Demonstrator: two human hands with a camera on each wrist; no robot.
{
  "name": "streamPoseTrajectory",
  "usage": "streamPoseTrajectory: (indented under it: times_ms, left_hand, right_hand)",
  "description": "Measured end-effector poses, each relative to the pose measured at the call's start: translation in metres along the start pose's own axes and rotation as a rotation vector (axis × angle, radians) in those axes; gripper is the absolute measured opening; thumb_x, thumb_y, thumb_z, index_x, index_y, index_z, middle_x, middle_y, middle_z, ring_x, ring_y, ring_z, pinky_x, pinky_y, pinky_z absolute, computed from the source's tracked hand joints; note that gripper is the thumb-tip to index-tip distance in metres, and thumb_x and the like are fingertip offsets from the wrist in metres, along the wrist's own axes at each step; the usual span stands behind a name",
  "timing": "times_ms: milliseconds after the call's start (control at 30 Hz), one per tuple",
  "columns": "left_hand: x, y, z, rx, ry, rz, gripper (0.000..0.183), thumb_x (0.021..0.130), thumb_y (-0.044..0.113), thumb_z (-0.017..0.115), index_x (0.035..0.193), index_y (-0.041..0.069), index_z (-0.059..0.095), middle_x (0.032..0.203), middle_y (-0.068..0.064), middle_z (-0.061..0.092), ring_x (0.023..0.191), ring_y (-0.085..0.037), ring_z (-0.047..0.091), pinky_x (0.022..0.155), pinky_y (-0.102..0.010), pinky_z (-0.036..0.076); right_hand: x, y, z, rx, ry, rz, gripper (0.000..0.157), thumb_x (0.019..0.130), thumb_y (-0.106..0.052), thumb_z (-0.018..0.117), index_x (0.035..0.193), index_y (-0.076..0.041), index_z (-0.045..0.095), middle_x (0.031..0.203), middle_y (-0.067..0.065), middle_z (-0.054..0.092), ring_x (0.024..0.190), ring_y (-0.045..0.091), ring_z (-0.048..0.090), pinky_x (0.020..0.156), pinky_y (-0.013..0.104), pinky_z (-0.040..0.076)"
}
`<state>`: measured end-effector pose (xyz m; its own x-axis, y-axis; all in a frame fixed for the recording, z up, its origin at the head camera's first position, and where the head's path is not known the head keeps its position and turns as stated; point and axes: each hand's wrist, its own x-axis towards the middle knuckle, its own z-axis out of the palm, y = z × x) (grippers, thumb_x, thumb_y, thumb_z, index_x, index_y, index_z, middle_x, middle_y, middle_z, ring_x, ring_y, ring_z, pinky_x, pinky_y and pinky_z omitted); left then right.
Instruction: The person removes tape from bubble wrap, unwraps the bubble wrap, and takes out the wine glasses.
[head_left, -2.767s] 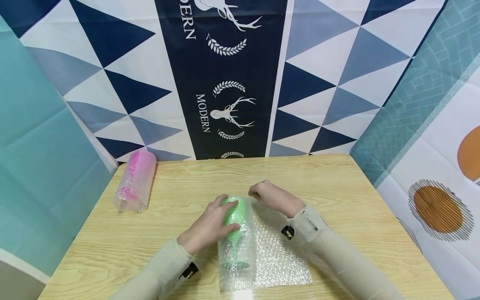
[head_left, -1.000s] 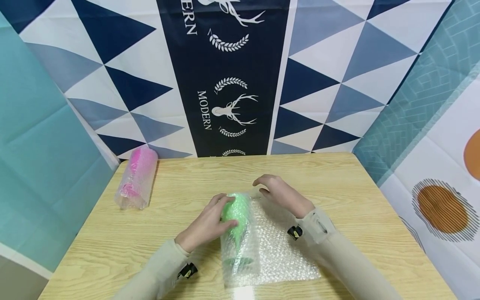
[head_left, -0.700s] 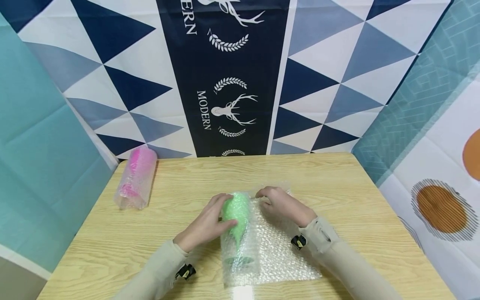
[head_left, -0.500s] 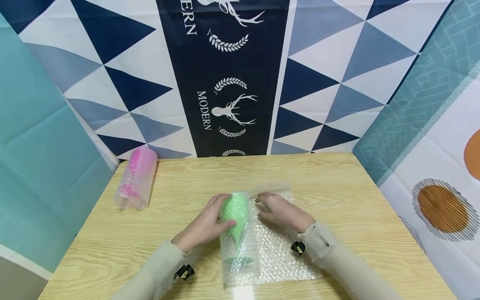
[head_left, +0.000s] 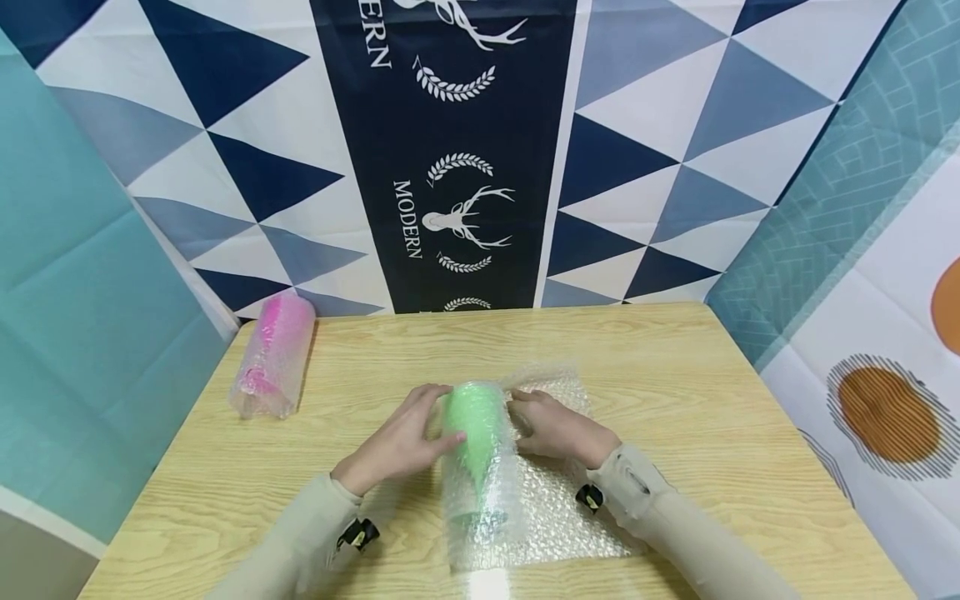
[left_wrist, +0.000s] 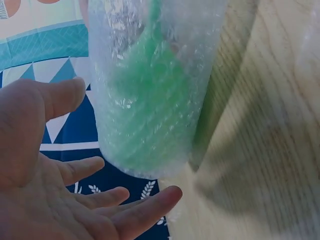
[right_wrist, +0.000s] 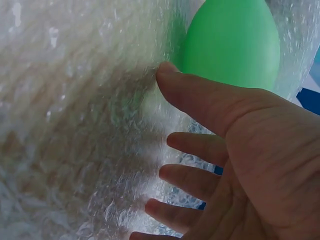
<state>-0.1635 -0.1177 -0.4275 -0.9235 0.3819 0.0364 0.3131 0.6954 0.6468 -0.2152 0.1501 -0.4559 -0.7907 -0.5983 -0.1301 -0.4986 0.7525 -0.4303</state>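
Note:
A green goblet (head_left: 474,421) lies on its side, partly rolled in clear bubble wrap (head_left: 566,512), its bowl toward the back and its foot toward the front. My left hand (head_left: 397,442) is at the roll's left side; in the left wrist view its fingers (left_wrist: 150,210) are spread and a small gap separates them from the wrapped bowl. On the other side, my right hand (head_left: 558,429) reaches over the flat part of the wrap. The right wrist view shows its thumb beside the goblet and its extended fingers (right_wrist: 190,180) against or close to the wrap; contact is unclear.
A pink object in bubble wrap (head_left: 273,354) lies at the table's back left corner. The wooden table (head_left: 637,358) ends at a patterned cloth backdrop (head_left: 465,167), with hanging cloths on both sides.
My right hand has come down from the wrap's far edge toward the goblet, and the wrap's back corner now shows. My left hand has drawn slightly left, off the roll.

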Motion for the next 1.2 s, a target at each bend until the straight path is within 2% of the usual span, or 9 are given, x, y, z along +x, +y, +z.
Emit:
streamPoseTrajectory:
  times_ms: [133,300,467,533,700,800,1000,1067,1200]
  left_hand:
    - [0.005,0.007,-0.007,0.023,0.017,0.009,0.076,0.095,0.044,0.072,0.155,0.008,0.041,0.16,-0.019,0.038,0.145,-0.038,0.044,0.117,-0.056,0.041]
    - [0.021,0.025,-0.015,0.099,0.013,0.072,0.074,0.097,0.047,0.069,0.155,0.01,0.042,0.159,-0.014,0.041,0.143,-0.032,0.047,0.116,-0.05,0.044]
    - [0.039,0.044,-0.013,0.184,-0.024,0.131,0.071,0.097,0.046,0.069,0.153,0.01,0.045,0.156,-0.013,0.046,0.141,-0.033,0.05,0.113,-0.05,0.048]
    - [0.045,0.05,-0.009,0.22,-0.048,0.142,0.069,0.097,0.046,0.069,0.152,0.011,0.047,0.155,-0.012,0.048,0.139,-0.034,0.051,0.109,-0.051,0.05]
    - [0.059,0.059,0.004,0.365,-0.074,0.199,0.062,0.099,0.047,0.065,0.148,0.012,0.052,0.151,-0.011,0.053,0.132,-0.033,0.057,0.105,-0.05,0.054]
    - [0.066,0.061,0.013,0.452,-0.075,0.218,0.059,0.1,0.049,0.064,0.146,0.014,0.055,0.148,-0.009,0.056,0.129,-0.031,0.06,0.103,-0.05,0.054]
    - [0.067,0.063,0.02,0.527,-0.085,0.179,0.052,0.099,0.053,0.063,0.14,0.02,0.063,0.144,-0.009,0.061,0.129,-0.031,0.06,0.103,-0.053,0.053]
    - [0.067,0.062,0.02,0.527,-0.09,0.17,0.049,0.099,0.052,0.064,0.137,0.022,0.066,0.144,-0.009,0.061,0.13,-0.032,0.059,0.103,-0.055,0.052]
    - [0.066,0.06,0.018,0.51,-0.101,0.154,0.04,0.099,0.048,0.066,0.13,0.024,0.071,0.145,-0.01,0.06,0.131,-0.033,0.058,0.104,-0.056,0.051]
  right_hand:
    - [0.002,0.0,0.0,-0.046,-0.004,-0.018,0.03,0.085,-0.014,0.078,0.11,-0.003,0.066,0.154,0.034,0.042,0.141,0.055,0.042,0.119,0.061,0.036]
    - [0.003,-0.002,-0.001,-0.032,-0.031,0.022,0.033,0.088,-0.016,0.079,0.116,-0.004,0.066,0.158,0.03,0.039,0.143,0.051,0.041,0.119,0.06,0.036]
    - [0.004,-0.002,-0.001,-0.022,-0.047,0.042,0.024,0.088,-0.015,0.08,0.106,-0.007,0.066,0.16,0.028,0.038,0.144,0.05,0.041,0.118,0.06,0.038]
    - [0.003,-0.002,-0.002,-0.013,-0.053,0.05,0.027,0.088,-0.015,0.079,0.11,-0.006,0.068,0.161,0.026,0.036,0.145,0.049,0.039,0.118,0.061,0.037]
    - [0.0,-0.001,-0.003,0.021,-0.053,0.051,0.053,0.088,-0.011,0.078,0.139,-0.01,0.063,0.162,0.028,0.034,0.147,0.052,0.034,0.12,0.066,0.031]
    - [0.0,0.001,-0.003,0.021,-0.051,0.039,0.05,0.085,-0.004,0.076,0.133,-0.013,0.068,0.162,0.028,0.034,0.147,0.053,0.034,0.12,0.066,0.03]
    - [0.001,0.001,-0.002,0.015,-0.044,0.024,0.034,0.082,-0.001,0.075,0.114,-0.012,0.073,0.161,0.027,0.037,0.146,0.051,0.036,0.119,0.065,0.033]
    - [0.002,0.001,-0.001,0.016,-0.038,0.026,0.035,0.083,-0.004,0.078,0.117,-0.011,0.072,0.16,0.026,0.038,0.146,0.051,0.037,0.118,0.064,0.034]
    - [0.001,0.0,-0.001,0.022,-0.049,0.07,0.057,0.086,-0.017,0.082,0.139,-0.009,0.062,0.163,0.022,0.035,0.148,0.048,0.035,0.12,0.063,0.033]
